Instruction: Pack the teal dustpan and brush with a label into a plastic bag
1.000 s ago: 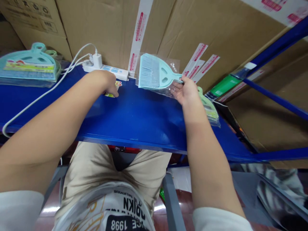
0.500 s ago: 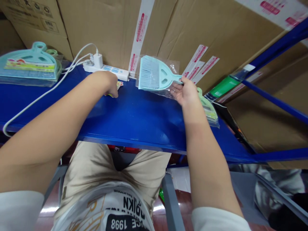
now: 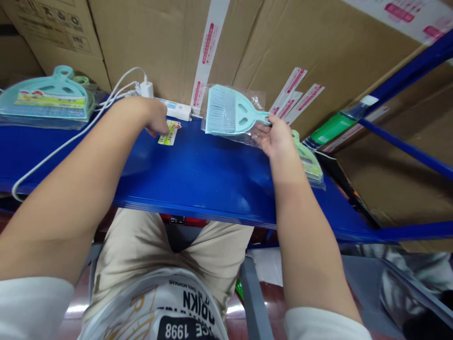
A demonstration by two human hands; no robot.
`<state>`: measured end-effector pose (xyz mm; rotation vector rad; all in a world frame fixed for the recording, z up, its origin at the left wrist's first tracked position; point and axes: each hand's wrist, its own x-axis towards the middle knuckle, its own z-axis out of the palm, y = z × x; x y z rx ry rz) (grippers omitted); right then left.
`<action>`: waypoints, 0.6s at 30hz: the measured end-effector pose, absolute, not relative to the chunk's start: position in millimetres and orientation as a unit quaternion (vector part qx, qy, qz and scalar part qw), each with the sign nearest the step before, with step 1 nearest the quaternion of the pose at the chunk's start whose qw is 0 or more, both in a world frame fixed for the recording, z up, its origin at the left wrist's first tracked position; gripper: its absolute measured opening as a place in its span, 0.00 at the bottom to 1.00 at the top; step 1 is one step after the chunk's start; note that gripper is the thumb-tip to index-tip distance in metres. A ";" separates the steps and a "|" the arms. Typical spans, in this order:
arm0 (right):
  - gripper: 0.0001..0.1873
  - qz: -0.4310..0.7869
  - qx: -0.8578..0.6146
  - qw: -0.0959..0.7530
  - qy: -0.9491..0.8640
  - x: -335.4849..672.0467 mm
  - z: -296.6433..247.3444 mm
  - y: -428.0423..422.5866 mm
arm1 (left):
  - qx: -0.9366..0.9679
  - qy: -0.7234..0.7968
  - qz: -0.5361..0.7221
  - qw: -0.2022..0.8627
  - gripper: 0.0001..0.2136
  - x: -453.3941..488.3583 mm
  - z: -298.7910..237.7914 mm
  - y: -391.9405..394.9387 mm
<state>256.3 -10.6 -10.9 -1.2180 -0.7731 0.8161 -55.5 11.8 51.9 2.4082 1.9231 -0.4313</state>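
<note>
My right hand (image 3: 274, 134) grips the handle of a light-blue dustpan and brush set (image 3: 240, 113), its bristles facing left. Clear plastic wrapping surrounds the set, and my lower fingers show against it. Just left of a small yellow printed card (image 3: 170, 133) on the blue shelf is my left hand (image 3: 155, 115), its fingers loosely curled down and partly hidden. Nothing shows in that hand. Behind my right wrist lies a green wrapped dustpan set (image 3: 307, 158), partly covered by my arm.
Wrapped blue dustpan sets (image 3: 49, 97) lie at the left. A power strip (image 3: 177, 111) with a charger and white cable (image 3: 71, 139) runs along the back. Cardboard boxes (image 3: 148, 42) stand behind the blue shelf (image 3: 198, 179). A green-labelled bottle (image 3: 332, 127) leans at right.
My left hand has drawn back to the left and let go of the yellow card, which now shows more fully. My right hand still holds the dustpan set in nearly the same place.
</note>
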 end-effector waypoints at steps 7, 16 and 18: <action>0.18 0.362 -0.546 0.664 -0.360 255.1 -10.5 -12.8 | 0.768 0.635 0.051 0.066 0.38 -57.5 21.3 32.3; 0.18 0.356 -0.536 0.677 -0.358 261.5 -19.1 -4.5 | 0.770 0.626 0.070 0.106 0.44 -51.0 4.3 37.3; 0.18 0.354 -0.535 0.680 -0.356 262.0 -19.9 -3.6 | 0.772 0.624 0.061 0.109 0.44 -52.8 5.2 39.3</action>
